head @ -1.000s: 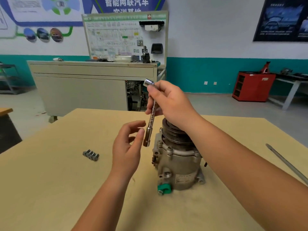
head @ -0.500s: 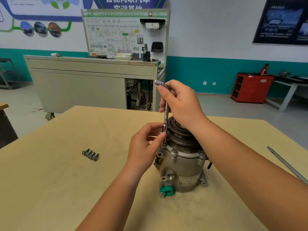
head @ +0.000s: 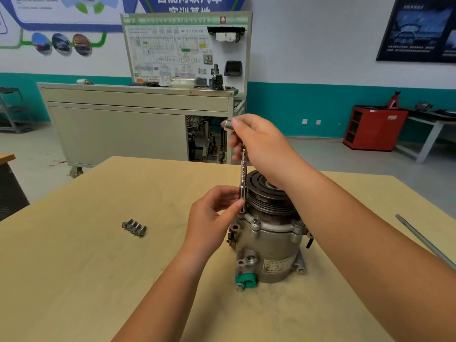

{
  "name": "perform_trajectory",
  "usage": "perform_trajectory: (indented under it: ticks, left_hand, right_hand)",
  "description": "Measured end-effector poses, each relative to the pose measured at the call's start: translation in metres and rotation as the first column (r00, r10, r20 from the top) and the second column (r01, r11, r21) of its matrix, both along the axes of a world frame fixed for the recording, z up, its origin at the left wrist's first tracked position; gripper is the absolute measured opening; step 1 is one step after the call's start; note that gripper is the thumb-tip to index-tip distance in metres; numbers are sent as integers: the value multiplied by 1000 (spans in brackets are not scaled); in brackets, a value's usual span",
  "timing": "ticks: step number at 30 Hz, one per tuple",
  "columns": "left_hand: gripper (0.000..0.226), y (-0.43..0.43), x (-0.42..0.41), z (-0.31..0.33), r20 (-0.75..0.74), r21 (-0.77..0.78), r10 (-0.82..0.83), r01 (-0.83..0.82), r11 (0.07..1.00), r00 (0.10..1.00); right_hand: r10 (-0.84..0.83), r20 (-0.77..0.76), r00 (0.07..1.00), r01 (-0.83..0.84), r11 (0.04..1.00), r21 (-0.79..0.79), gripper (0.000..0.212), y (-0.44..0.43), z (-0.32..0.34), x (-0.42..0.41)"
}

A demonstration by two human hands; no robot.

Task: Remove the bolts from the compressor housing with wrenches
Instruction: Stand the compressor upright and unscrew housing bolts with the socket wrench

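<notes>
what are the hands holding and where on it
One wrench, held by both hands: the right hand grips its upper end, the left hand pinches the lower socket end, at the top of the compressor housing.

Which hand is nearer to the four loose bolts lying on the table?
Left. The left hand pinches the lower end of the wrench, right of the bolts; the right hand grips its top, higher and farther away.
</notes>
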State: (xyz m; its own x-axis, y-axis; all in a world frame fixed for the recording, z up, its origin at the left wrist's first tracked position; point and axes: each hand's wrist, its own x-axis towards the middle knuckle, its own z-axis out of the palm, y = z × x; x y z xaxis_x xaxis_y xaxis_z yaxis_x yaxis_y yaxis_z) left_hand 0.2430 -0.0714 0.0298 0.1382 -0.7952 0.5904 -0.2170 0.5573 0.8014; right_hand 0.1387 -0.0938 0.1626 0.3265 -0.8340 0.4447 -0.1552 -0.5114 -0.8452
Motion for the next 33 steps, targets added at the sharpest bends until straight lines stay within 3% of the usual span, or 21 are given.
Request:
perform_trajectory:
  ticks: [8,12,15,24,28,33]
  left_hand:
    - [19,2,-3,-11,58,-44,31,-28,999,998]
    - [23,1,-11,-28,100,-124,90,-77,989,991]
    - [34,0,-22,-38,55,-69,56,-52,996,997]
    - [27,-3,-31,-38,-116,-21,117,-121,992,986]
    - [37,-5,-36,-40,-68,-58,179,-183,981,981]
    - [37,-8,-36,-44,-40,-65,207,-209,976,978]
  right_hand:
    - [-188,19,982,187,955,-231,29,7,-15,9]
    - [-131,49,990,134,989,-65,22,4,-11,9]
    - [-34,167,985,11,991,135,23,1,-9,9]
    - [-152,124,981,132,978,159,20,-6,-10,14]
    - [-233,46,971,233,972,18,23,-7,-11,16]
    - [-431,-71,900,398,876,-273,35,-6,-19,27]
